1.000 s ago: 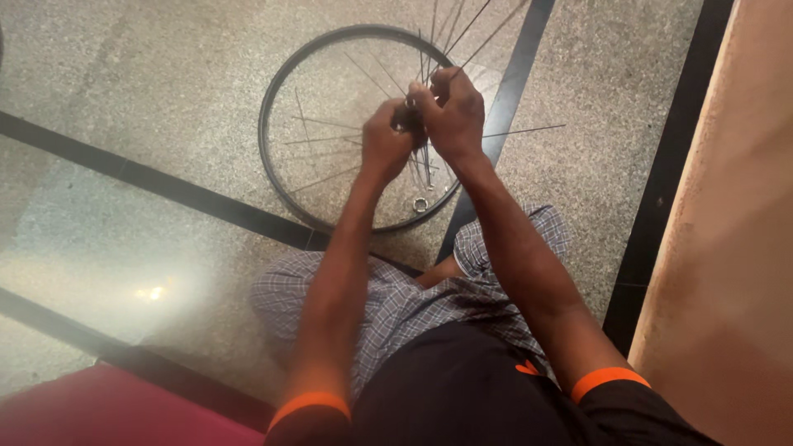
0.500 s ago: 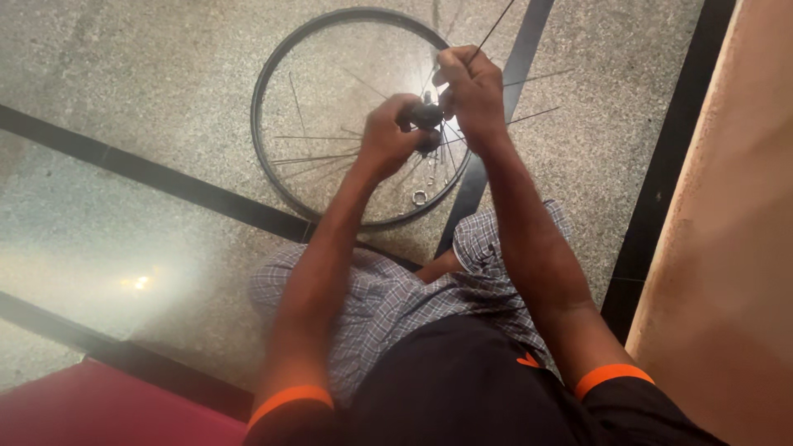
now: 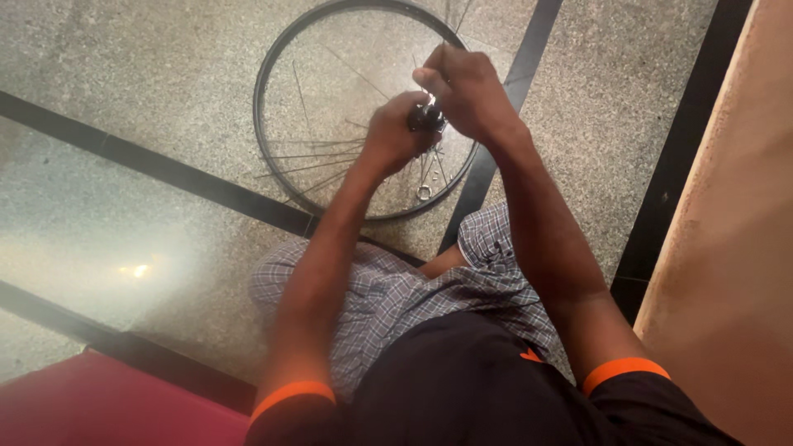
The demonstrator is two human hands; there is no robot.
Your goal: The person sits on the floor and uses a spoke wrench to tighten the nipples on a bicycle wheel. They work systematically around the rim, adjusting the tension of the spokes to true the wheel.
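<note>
Black rim (image 3: 266, 140) lies flat on the floor (image 3: 149, 74), w/ loose spokes fanned inside; hub (image 3: 427, 120) sits above the rim's right part, gripped between both hands; left hand (image 3: 392, 132) clenched on hub from the left, right hand (image 3: 467, 91) pinching at its top, poss. a spoke end, can't tell; small ring (image 3: 424, 192) lies on floor inside the rim, near its lower edge. Risk, imo: hub twists in grip, spokes slip out or bend; ring could get knocked away.

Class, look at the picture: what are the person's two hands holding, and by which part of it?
Both the left hand and the right hand grip the bicycle wheel at its central hub, fingers wrapped round it from either side.
</note>
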